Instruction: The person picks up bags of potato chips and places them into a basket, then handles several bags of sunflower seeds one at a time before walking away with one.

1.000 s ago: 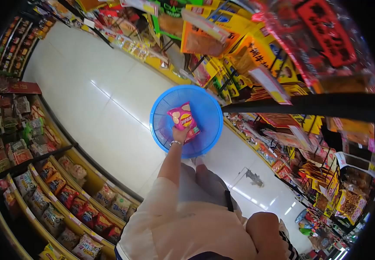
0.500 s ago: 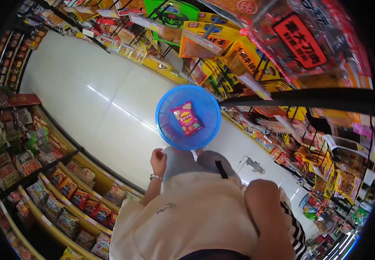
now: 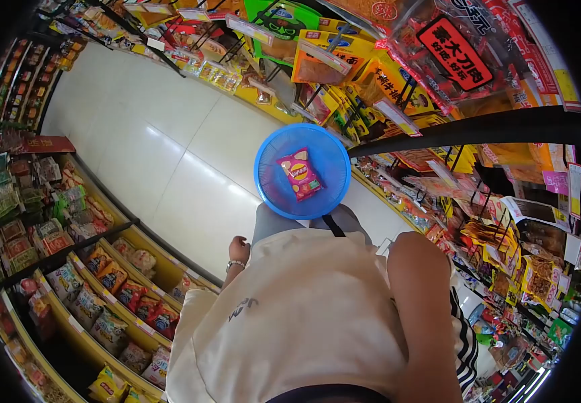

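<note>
My left hand (image 3: 238,249) hangs beside my left thigh, with a bracelet or watch on the wrist. Its fingers are loosely bent, and nothing shows in them. My right arm (image 3: 424,295) is bent at my side; the forearm and hand are out of sight behind it. In front of my thighs is a round blue basket (image 3: 261,187) with a pink bag of chips (image 3: 301,174) lying inside. A black strip (image 3: 333,226) runs from near the basket's lower rim toward my shirt. What supports the basket is hidden.
Along my right, a rack of hanging snack packets (image 3: 455,54) comes close to the basket, with a black rail (image 3: 478,133) jutting out. Low shelves of bagged snacks (image 3: 109,277) line my left. Between them runs a pale tiled floor (image 3: 169,148).
The basket sits slightly higher and further right in view, nearer my body. My left hand has swung back a little along my side. The shelves have shifted slightly in view.
</note>
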A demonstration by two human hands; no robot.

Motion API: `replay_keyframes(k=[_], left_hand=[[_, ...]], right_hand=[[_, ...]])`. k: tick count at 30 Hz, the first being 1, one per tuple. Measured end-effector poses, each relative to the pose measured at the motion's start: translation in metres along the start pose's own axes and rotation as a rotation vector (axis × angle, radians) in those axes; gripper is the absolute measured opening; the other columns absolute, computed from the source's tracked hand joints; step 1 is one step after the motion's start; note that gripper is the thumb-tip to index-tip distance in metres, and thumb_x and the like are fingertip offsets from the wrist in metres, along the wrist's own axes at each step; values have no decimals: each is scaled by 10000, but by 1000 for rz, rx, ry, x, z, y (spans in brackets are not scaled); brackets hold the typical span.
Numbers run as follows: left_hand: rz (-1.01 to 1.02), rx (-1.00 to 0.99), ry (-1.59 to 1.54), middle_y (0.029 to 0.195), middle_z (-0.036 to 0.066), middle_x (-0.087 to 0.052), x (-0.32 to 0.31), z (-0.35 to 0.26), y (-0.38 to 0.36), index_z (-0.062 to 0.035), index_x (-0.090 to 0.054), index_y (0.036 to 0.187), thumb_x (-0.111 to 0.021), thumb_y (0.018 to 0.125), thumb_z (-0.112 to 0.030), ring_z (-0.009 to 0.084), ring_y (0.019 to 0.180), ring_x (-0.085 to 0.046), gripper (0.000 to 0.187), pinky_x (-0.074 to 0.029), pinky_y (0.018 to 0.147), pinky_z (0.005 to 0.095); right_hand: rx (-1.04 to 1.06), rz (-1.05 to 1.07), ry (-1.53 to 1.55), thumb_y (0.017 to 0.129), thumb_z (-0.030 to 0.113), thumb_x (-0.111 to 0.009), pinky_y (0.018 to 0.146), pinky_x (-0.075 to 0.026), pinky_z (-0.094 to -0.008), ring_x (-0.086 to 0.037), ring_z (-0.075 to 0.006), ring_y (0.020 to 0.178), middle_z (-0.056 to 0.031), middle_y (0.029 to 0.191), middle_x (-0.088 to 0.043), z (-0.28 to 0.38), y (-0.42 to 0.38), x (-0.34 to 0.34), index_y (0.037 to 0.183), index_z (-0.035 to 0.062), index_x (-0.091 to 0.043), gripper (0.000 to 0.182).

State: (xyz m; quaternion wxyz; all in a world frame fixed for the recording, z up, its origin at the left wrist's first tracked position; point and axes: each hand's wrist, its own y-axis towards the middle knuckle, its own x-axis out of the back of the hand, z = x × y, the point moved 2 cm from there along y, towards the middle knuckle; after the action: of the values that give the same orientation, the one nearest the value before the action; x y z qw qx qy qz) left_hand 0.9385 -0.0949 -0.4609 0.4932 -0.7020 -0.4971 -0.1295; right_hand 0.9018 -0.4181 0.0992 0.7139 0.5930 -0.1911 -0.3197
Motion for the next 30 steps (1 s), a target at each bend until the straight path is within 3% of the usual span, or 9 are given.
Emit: replay_keyframes(k=[5, 9, 12, 14, 19, 22, 25, 28, 30], left_hand=[[-23, -341, 42, 854, 125, -630, 15, -91, 45, -52, -563, 1022, -631, 735, -110, 292, 789, -620, 300, -495, 697, 403], [286, -391, 33, 843, 137, -637, -8, -180, 81, -41, -443, 1173, -644, 750, -160, 328, 795, -635, 483, -500, 703, 425], [277, -279, -12, 962, 194, -617, -87, -169, 130, 0, -369, 1220, -703, 712, -235, 354, 888, -614, 652, -499, 789, 430], [49, -113, 95, 1121, 259, -540, -118, -182, 146, 33, -288, 1263, -772, 642, -305, 386, 1014, -564, 857, -473, 882, 430], [135, 218, -165, 1176, 263, -498, -180, -196, 153, 61, -210, 1292, -826, 574, -364, 398, 1066, -534, 1038, -458, 920, 416], [17, 56, -431, 1178, 260, -496, -191, -186, 152, 63, -196, 1299, -827, 587, -336, 363, 1055, -551, 1032, -472, 895, 383], [-73, 52, -535, 1077, 203, -581, -191, -181, 144, 29, -374, 1241, -814, 618, -281, 302, 964, -611, 823, -504, 812, 362], [209, 25, -815, 719, 20, -634, -149, -197, 113, -57, -634, 926, -756, 709, -214, 124, 641, -598, 294, -486, 579, 293], [246, -89, -915, 738, 4, -621, -112, -202, 80, -63, -626, 980, -743, 731, -203, 65, 626, -548, 308, -442, 533, 242]], right_hand=[[-123, 92, 194, 893, 167, -438, 657, -470, -323, -572, -153, 771, -17, 806, -569, 0, 4, -2, 812, 108, -594, 185], [-135, 50, 52, 896, 212, -434, 700, -485, -336, -592, -169, 815, -29, 831, -598, -16, -9, 18, 846, 107, -611, 212], [-176, 107, 56, 903, 255, -418, 764, -485, -363, -607, -207, 876, -60, 912, -629, -34, -19, 32, 904, 88, -628, 269], [-243, 105, 63, 906, 271, -413, 796, -477, -371, -602, -220, 913, -75, 962, -630, -32, -31, 24, 950, 83, -628, 290], [-421, -6, 132, 909, 295, -413, 849, -458, -378, -585, -224, 990, -86, 1049, -622, -39, -63, 46, 1049, 91, -616, 320], [-417, -22, 156, 911, 284, -415, 873, -444, -375, -570, -215, 1023, -79, 1075, -612, -22, -76, 37, 1073, 98, -608, 313], [-400, -25, 157, 912, 277, -417, 889, -435, -373, -560, -209, 1044, -75, 1093, -605, 3, -75, 22, 1088, 102, -603, 310], [-333, 161, 329, 905, 281, -436, 897, -431, -373, -551, -216, 1059, -78, 1121, -593, 26, -69, 19, 1101, 102, -596, 310], [-287, 218, 309, 925, 296, -425, 905, -431, -390, -541, -231, 1087, -87, 1152, -583, 35, -64, 33, 1112, 101, -597, 320]])
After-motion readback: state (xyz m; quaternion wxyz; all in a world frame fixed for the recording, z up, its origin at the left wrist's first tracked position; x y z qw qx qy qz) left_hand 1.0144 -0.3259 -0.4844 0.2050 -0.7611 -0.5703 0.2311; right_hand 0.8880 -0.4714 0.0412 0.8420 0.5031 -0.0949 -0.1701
